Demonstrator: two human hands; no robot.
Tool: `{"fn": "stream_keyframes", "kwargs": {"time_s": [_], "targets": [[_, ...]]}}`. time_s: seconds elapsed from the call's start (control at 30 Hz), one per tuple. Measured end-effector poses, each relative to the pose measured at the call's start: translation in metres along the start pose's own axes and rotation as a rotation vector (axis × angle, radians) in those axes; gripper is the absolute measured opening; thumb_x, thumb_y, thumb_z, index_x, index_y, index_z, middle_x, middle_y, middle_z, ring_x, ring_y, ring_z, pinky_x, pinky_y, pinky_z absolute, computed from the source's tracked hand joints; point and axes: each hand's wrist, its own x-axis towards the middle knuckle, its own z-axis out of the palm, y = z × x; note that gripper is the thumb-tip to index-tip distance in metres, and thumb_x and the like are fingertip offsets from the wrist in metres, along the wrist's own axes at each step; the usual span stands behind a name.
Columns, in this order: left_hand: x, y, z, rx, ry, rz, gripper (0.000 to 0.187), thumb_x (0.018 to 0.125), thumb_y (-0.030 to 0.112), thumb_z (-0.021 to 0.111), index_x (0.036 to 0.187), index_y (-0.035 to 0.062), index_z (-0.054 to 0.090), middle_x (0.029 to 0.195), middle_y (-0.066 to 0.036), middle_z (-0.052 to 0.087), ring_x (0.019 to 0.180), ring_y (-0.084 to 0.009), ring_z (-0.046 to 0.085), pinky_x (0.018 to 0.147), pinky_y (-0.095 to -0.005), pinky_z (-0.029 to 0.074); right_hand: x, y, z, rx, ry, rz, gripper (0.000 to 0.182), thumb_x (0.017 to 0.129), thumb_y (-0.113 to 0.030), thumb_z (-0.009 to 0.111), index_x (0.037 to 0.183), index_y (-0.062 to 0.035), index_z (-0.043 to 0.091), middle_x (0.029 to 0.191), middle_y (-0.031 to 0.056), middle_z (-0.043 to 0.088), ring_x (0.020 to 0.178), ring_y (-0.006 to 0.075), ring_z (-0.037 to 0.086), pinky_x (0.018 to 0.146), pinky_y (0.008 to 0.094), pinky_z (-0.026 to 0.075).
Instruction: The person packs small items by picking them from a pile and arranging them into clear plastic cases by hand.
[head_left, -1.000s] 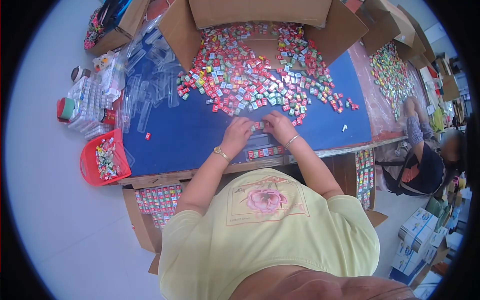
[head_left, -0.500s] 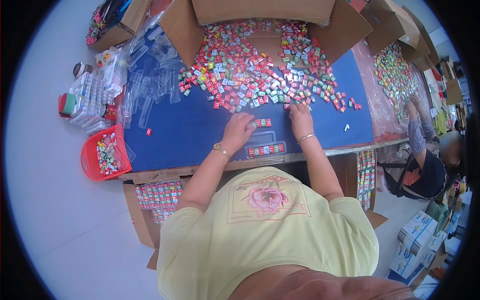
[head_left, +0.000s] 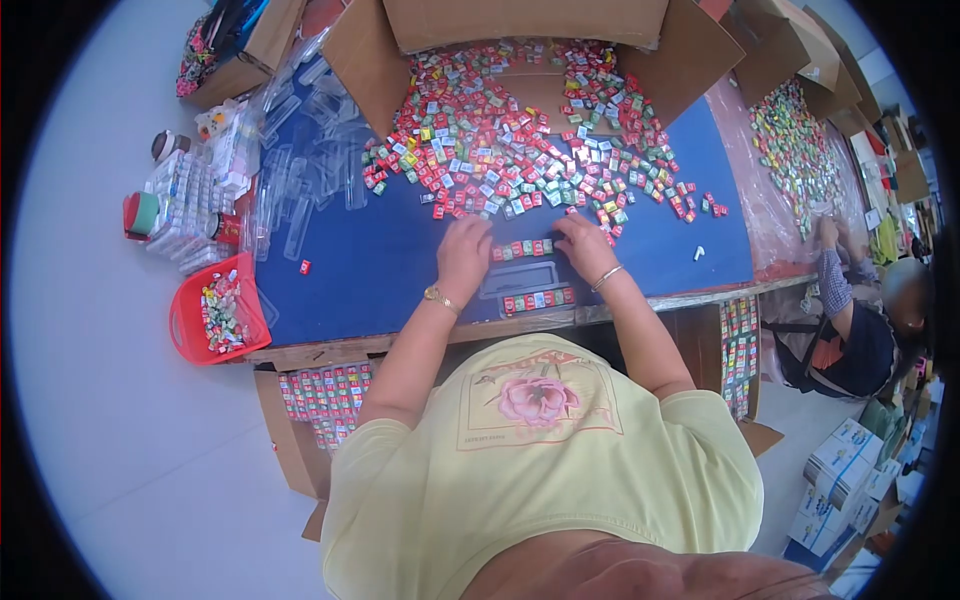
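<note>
My right hand [head_left: 582, 243] has pulled back from the heap since half a second ago and now sits at the right end of the short row of candies [head_left: 522, 248]; my left hand [head_left: 465, 255] stayed at the row's left end. Both hands are loosely curled, fingertips pinching the row from either side, not fists, not flat. The row lies on the blue table [head_left: 380, 270], just behind the clear tray [head_left: 520, 277], well in front of the candy heap [head_left: 510, 150].

Risk, my guess: squeezing a loose line end to end could buckle it so pieces pop out or flip, and a wrist could nudge the filled strip [head_left: 537, 299] that lies close to the table edge.

Containers, big to small: open cardboard box [head_left: 520, 20] at the back, candies spilling from its mouth onto the table. A carton under the table [head_left: 320, 390] holds packed strips in rows. Red basket [head_left: 215, 315] at the table's left edge holds mixed wrapped pieces. Pile of empty clear trays [head_left: 310, 160] on the left. The clear tray in front of me looks empty, though it's hard to be sure
</note>
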Motion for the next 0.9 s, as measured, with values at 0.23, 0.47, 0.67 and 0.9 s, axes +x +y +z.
{"fn": "stream_keyframes", "kwargs": {"time_s": [0.23,0.47,0.67,0.9], "targets": [[0.023,-0.015,-0.002,0.364,-0.065,0.076,0.026,0.081,0.011,0.077,0.106,0.0081,0.072,0.112,-0.007,0.067,0.105,-0.0283,0.062,0.085,-0.0395,0.055,0.002,0.017,0.01,0.019,0.075,0.046,0.023,0.081,0.0,0.073,0.104,-0.0037,0.07,0.106,0.0163,0.065,0.093,0.0381,0.066,0.083,0.0447,0.055],[-0.02,-0.008,-0.02,0.247,-0.015,0.022,0.033,0.074,0.011,0.082,0.104,0.0072,0.071,0.11,-0.005,0.068,0.103,-0.028,0.062,0.085,-0.0392,0.054,-0.003,-0.007,-0.013,0.05,-0.021,0.02,0.028,0.081,-0.001,0.075,0.108,-0.0053,0.069,0.106,0.0134,0.064,0.095,0.0345,0.067,0.084,0.0418,0.055],[-0.023,-0.004,-0.017,0.194,-0.114,0.065,0.04,0.071,0.012,0.085,0.109,0.0076,0.071,0.111,-0.006,0.067,0.104,-0.0278,0.062,0.087,-0.0382,0.054,0.002,-0.015,-0.003,-0.112,-0.093,-0.047,0.037,0.08,-0.007,0.078,0.116,-0.0099,0.069,0.111,0.0094,0.063,0.104,0.0314,0.065,0.089,0.0414,0.055],[-0.015,-0.002,-0.013,0.12,-0.134,0.143,0.039,0.075,0.012,0.083,0.111,0.0078,0.072,0.113,-0.007,0.066,0.105,-0.028,0.063,0.088,-0.0389,0.053,0.0,-0.018,-0.001,-0.128,-0.102,-0.045,0.038,0.08,-0.01,0.079,0.117,-0.0123,0.07,0.111,0.007,0.063,0.106,0.03,0.063,0.09,0.0406,0.054]]}}
